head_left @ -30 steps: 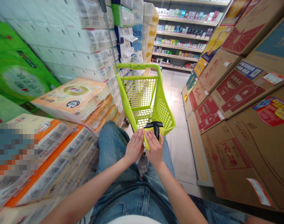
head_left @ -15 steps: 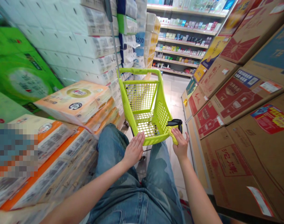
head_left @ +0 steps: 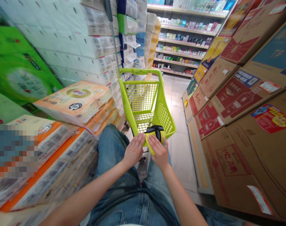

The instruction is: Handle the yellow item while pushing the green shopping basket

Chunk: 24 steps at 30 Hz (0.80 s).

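Observation:
A lime-green plastic shopping cart (head_left: 141,112) stands in front of my knees, its mesh basket holding nothing visible. My left hand (head_left: 134,150) rests on the near left part of the basket rim, fingers laid flat and pointing forward. Just beside it, my right hand (head_left: 158,150) presses a yellow cloth (head_left: 150,148) with black edging against the near rim. The cloth drapes over the rim, and my right fingertips lie on top of it. The palms of both hands are hidden.
Packs of tissue (head_left: 74,99) are stacked close on the left. Cardboard cartons (head_left: 234,157) line the right side. A tiled floor (head_left: 178,125) runs between them to shelves (head_left: 180,47) of small goods. A grey pole rises from the cart's far left corner.
My right hand and the yellow cloth have moved left along the near rim, from its right corner to beside my left hand. My left hand has barely moved.

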Tool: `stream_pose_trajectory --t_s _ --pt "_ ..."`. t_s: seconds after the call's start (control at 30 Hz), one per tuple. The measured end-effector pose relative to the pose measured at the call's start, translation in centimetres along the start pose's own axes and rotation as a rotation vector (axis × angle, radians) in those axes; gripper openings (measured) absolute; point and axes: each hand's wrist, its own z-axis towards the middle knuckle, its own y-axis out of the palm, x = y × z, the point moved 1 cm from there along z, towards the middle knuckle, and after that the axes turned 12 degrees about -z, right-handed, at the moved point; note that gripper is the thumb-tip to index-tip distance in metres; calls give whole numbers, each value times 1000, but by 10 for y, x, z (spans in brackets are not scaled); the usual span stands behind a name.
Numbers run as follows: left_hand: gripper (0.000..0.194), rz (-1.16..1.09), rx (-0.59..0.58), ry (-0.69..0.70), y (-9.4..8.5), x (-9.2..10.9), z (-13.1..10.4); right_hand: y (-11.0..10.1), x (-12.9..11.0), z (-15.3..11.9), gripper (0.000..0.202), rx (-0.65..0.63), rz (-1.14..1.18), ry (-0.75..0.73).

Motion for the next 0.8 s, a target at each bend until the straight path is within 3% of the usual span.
stream_pose_trajectory --t_s 0.07,0.17,0.27,0.33,0.4,0.53,0.6,0.7,0.8 --pt "82 10 -11 11 -1 -2 0 -7 36 -7 67 10 -22 -33" --pt "82 13 -14 15 -2 -2 1 -16 93 -14 68 49 -80 75" --pt "81 1 -18 3 -1 0 2 -18 118 -14 67 66 -124 205" --pt "81 -15 -17 -12 0 2 3 -14 106 -11 67 93 -157 278" --pt "82 -31 -11 -25 1 4 4 -7 73 -6 68 121 -185 336" --pt "81 -52 -3 -27 2 4 3 7 -12 4 67 73 -91 255" --pt "81 -55 8 -19 2 3 1 9 -37 8 64 46 -47 220" --pt "81 -41 28 -10 3 2 0 4 -31 8 62 3 -12 123" --pt "82 -20 28 -5 4 0 -1 -7 17 1 62 -46 25 -43"
